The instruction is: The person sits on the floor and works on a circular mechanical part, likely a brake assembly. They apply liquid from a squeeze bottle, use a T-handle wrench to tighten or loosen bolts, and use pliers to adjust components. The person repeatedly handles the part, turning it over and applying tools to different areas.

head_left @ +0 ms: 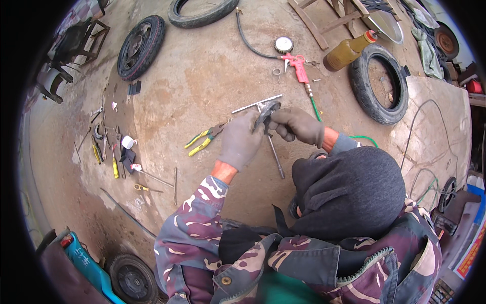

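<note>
My left hand (240,141), in a grey glove, is closed round a small black and silver metal part (266,114) whose exact kind I cannot make out. From the other side, the curled, gloved fingers of my right hand (299,125) grip its edge. Behind the hands a T-handle wrench (276,158) shows on the floor, its crossbar beyond the part and its shaft partly covered. Pliers (203,140) with yellow-green handles lie just left of my left hand, their jaws partly hidden by it.
Ahead lie a red tire inflator (298,68) with a gauge, an amber bottle (349,50) and a loose tire (378,83). A wheel (142,47) and another tire (202,15) are farther left. Several hand tools, including a screwdriver (115,168), are scattered at left. A green hose (315,107) passes near my right hand.
</note>
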A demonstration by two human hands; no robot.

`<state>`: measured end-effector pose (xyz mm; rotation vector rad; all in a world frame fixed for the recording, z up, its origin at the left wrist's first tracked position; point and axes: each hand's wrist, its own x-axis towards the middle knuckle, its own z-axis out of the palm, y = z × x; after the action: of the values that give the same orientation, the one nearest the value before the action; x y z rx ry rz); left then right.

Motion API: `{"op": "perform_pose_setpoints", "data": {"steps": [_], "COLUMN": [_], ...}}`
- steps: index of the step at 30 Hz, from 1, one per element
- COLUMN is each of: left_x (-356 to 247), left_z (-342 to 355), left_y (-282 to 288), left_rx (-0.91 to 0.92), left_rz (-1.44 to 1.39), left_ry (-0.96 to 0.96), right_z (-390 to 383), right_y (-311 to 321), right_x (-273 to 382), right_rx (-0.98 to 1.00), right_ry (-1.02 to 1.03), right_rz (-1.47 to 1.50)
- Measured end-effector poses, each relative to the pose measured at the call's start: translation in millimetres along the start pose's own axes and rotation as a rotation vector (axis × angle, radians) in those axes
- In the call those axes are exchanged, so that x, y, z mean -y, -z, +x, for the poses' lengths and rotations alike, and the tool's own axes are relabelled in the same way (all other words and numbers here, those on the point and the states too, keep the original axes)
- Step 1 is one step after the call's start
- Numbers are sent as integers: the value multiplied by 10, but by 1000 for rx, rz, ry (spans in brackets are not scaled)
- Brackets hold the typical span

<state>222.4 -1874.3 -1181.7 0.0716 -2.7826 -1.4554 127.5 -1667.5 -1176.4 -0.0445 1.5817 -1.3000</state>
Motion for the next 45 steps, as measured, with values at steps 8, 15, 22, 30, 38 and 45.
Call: {"op": "perform_pose_setpoints", "data": {"steps": [8, 15, 22, 30, 38, 45], "left_x": [0, 7, 9, -26, -34, 23], "left_z": [-39, 12, -22, 39, 7, 29], "left_y": [2, 12, 44, 89, 80, 79], "left_rx": [137, -22, 80, 14, -16, -6], "left_rz": [105, -58, 155, 54, 74, 98], "left_ry": [135, 11, 107, 26, 45, 36], "right_z": [22, -30, -19, 78, -48, 19], "right_y": [-1, 20, -95, 18, -122, -105], "right_x": [-127, 19, 70, -80, 154, 70], "right_rx": [37, 14, -169, 403, -179, -251], "right_ry": [132, 85, 101, -164, 82, 307], "right_rz": [-390, -375, -776, 885, -489, -867]}}
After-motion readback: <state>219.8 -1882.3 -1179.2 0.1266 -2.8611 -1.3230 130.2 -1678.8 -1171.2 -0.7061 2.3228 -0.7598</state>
